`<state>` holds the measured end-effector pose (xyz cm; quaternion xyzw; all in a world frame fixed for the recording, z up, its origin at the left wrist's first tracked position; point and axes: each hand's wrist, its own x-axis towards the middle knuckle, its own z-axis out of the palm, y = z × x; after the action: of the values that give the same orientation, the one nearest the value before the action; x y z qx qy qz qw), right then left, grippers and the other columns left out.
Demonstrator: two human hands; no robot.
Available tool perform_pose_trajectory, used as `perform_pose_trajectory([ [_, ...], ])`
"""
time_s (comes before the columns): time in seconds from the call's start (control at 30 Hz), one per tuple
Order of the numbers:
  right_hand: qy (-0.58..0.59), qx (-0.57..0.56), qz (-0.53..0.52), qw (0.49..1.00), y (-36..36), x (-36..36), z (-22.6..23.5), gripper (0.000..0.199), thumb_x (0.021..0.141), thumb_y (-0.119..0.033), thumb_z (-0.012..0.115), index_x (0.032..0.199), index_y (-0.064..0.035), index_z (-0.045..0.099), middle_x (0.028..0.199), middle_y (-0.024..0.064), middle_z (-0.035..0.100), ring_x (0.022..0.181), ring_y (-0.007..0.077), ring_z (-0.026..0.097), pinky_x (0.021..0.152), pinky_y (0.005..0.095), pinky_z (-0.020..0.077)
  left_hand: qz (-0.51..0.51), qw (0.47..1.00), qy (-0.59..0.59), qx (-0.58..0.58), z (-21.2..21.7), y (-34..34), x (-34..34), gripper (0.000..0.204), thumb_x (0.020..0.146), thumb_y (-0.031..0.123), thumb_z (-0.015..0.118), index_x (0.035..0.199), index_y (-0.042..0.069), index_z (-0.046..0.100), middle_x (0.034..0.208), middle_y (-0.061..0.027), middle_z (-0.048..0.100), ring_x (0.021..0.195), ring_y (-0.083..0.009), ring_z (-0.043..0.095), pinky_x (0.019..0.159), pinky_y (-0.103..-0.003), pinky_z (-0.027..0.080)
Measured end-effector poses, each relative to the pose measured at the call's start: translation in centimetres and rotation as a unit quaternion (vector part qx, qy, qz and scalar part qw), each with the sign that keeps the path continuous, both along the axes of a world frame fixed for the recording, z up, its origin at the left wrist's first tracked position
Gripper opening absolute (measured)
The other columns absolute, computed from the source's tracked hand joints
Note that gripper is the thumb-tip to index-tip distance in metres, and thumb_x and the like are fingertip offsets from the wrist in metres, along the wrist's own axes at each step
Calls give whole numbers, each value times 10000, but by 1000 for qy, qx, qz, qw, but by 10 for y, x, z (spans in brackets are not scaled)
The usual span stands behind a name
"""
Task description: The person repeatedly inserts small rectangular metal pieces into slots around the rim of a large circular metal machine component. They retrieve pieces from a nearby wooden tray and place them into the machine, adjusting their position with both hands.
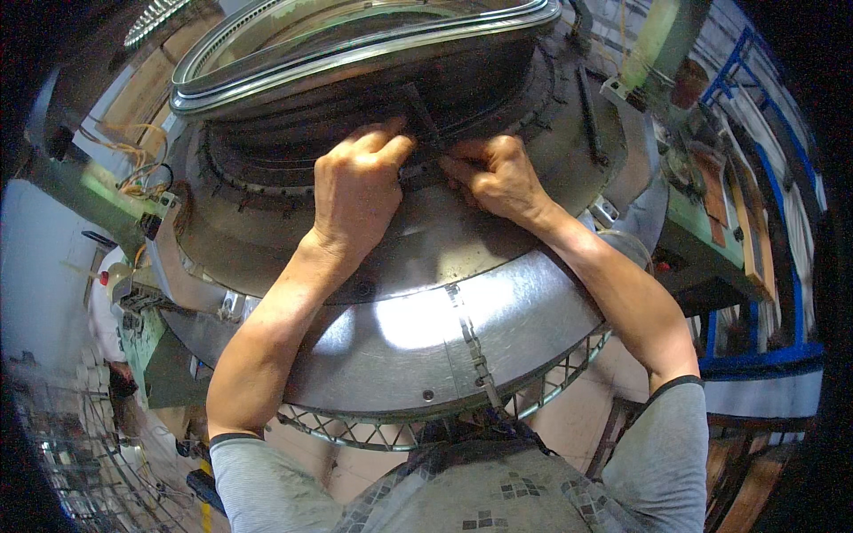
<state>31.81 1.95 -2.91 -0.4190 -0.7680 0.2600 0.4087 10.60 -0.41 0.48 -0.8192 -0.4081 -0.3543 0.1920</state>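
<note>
Both hands reach over the front of a large round metal machine (418, 266), at its dark inner part. My left hand (360, 182) is closed, fingers bent forward toward the dark sheet of fine threads or fabric (355, 124); its fingertips are partly hidden. My right hand (499, 178) sits a little to the right, thumb and fingers pinched together near the lower edge of that dark area. What either hand holds is too small and dark to name. Between them a thin dark strip (424, 115) stands at a slant, close to the fingers of both.
Above the hands runs a shiny ring-shaped rim (373, 60). A wide polished metal skirt (444, 342) curves in front of my body, with a lattice band (355, 431) below. Green frame posts (657, 40) flank the machine. A blue rack (764, 355) stands at right.
</note>
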Motion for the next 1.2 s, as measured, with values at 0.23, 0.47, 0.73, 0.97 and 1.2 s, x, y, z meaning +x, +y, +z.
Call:
perform_pose_trajectory([
  [0.23,23,70,18,997,3,-1,-6,177,934,-152,700,862,1,754,620,53,658,508,111,578,480,303,452,-8,1000,4,-23,-12,6,-1,274,685,-58,618,911,67,712,1243,-157,689,945,-321,724,768,-406,610],
  [0.47,20,96,19,995,2,-1,-5,192,928,-160,699,827,-3,743,605,70,655,516,118,580,495,319,454,-17,1000,4,-24,-12,8,0,207,668,-57,626,839,40,691,1339,-179,633,954,-339,720,778,-417,612],
  [0.73,-12,40,1,999,1,1,-1,155,816,-92,647,910,-12,740,853,248,693,738,348,728,655,407,546,-19,999,12,-37,-12,8,1,193,661,-65,622,812,35,690,1371,-185,611,999,-337,712,791,-419,614],
  [0.97,-1,71,-5,997,3,0,-5,150,839,-115,666,909,-10,746,803,220,688,689,289,695,619,390,525,-11,998,24,-49,-9,7,3,218,664,-63,622,843,31,706,1382,-192,600,999,-343,711,795,-420,616],
  [1.2,-2,92,0,996,3,1,-6,141,892,-125,695,922,-6,764,691,135,712,585,150,642,559,340,500,-15,999,23,-47,-8,7,3,212,683,-58,608,849,21,714,1393,-203,589,992,-351,715,804,-421,615],
])
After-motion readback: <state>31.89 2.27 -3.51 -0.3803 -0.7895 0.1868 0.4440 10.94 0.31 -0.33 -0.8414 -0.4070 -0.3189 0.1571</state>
